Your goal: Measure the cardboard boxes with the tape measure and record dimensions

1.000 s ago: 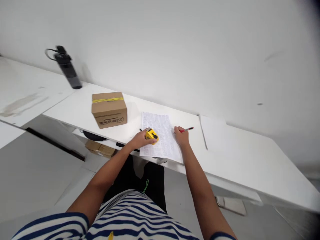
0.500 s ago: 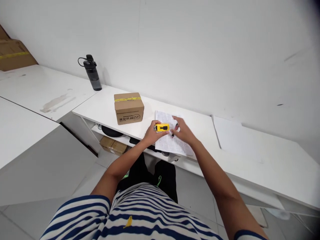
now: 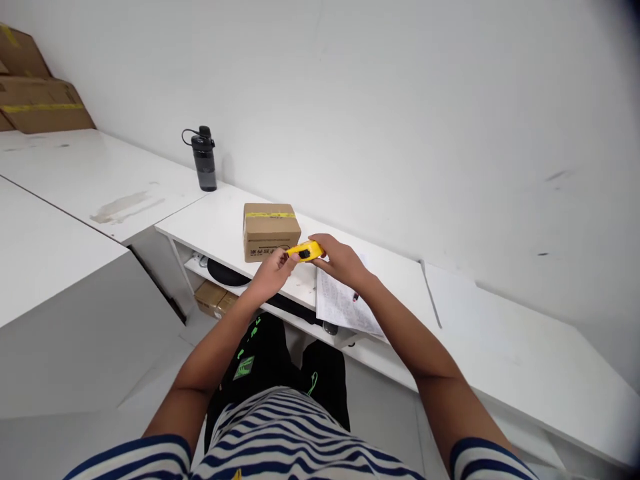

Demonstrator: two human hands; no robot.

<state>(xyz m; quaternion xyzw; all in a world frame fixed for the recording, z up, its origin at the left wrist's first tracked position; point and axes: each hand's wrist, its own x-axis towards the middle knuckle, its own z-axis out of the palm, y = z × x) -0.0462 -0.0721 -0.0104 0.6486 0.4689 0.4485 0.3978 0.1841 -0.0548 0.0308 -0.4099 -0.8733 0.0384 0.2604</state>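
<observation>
A yellow tape measure (image 3: 309,251) with a black lock button is held between my two hands, in front of the right side of a small cardboard box (image 3: 271,230). My right hand (image 3: 341,257) grips the case from its right end. At the left end, by the tape's mouth, my left hand (image 3: 275,270) is closed with thumb and fingers pinched; whether tape is drawn out is too small to tell. Below my right hand, written sheets of paper (image 3: 340,308) lie on the white table (image 3: 400,283). A dark pen (image 3: 355,296) rests on them, partly hidden by my wrist.
A dark water bottle (image 3: 205,160) stands behind the box to the left, near the wall. More white paper (image 3: 455,287) lies to the right. Larger cartons (image 3: 47,107) are stacked at the far left. Under the tabletop, a shelf holds black items and brown boxes (image 3: 210,298).
My right hand has moved left from over the pen and papers and taken hold of the tape measure. My left hand has shifted to the case's left end, and both hands are nearer the box.
</observation>
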